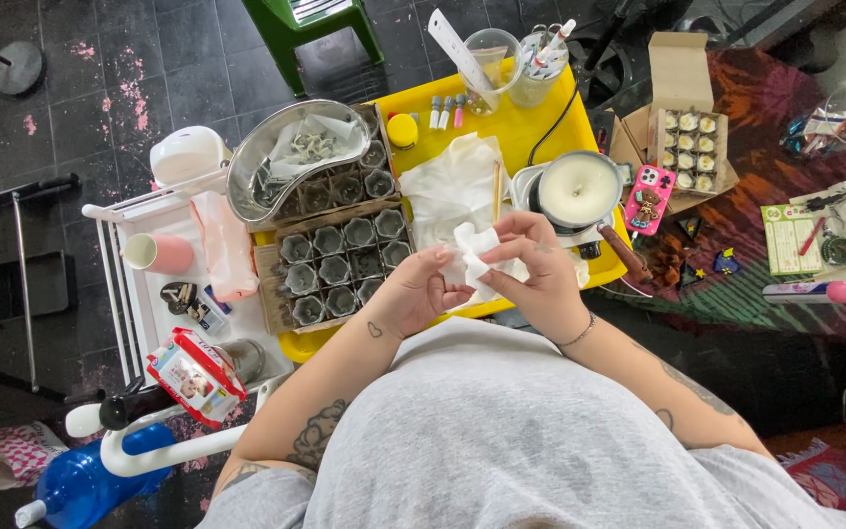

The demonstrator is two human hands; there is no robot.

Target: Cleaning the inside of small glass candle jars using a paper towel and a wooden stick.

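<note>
Head view looked down at two hands over a yellow tray. Left hand and right hand both had their fingers curled shut on a small white tissue, pinching it between them just above the tray's near edge. More white paper lay flat on the tray behind it. A box of little grey cups sat just to the left. A pot of white wax stood to the right, with a pink phone beside it. A shiny metal dish rested farther back on the left.
</note>
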